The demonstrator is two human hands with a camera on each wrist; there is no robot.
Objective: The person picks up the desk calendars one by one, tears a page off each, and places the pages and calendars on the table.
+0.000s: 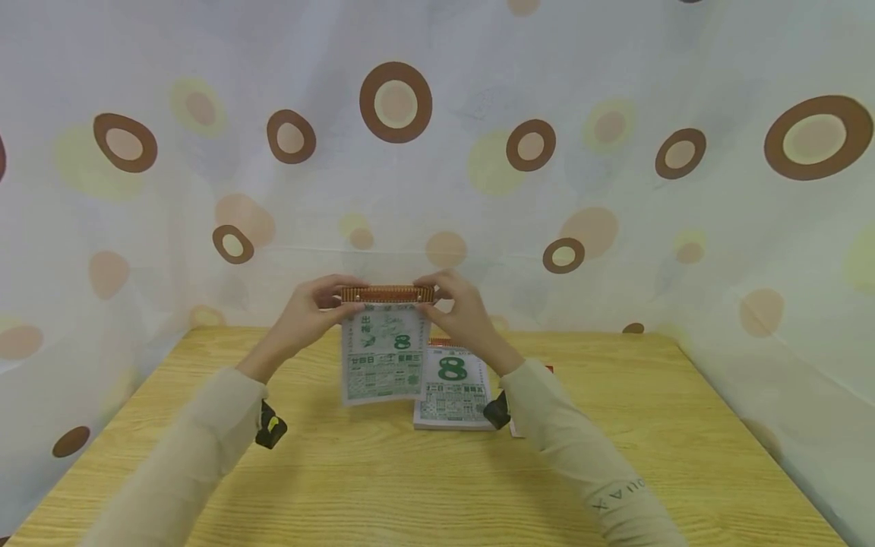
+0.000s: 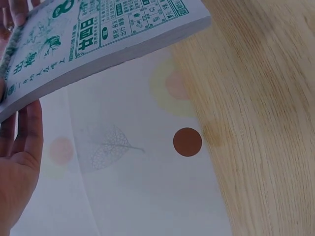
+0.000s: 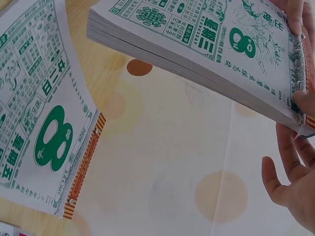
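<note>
A thick tear-off calendar (image 1: 383,357) hangs upright above the table, its pages printed in green and its top binding striped red and gold. My left hand (image 1: 311,310) grips the left end of the binding, thumb in front and fingers behind. At the right end, my right hand (image 1: 465,308) pinches the binding the same way. The right wrist view shows the thick page edges of the held calendar (image 3: 197,59) and fingers under its top. Behind it on the table lies a second tear-off calendar (image 1: 454,387) with a big green 8, partly covered by the held one.
The wooden table (image 1: 383,486) has a light grain. A patterned white sheet (image 1: 437,190) with brown rings encloses its back and sides. Right of the lying calendar, a small red and white item (image 1: 517,430) is mostly hidden by the right sleeve (image 1: 567,433).
</note>
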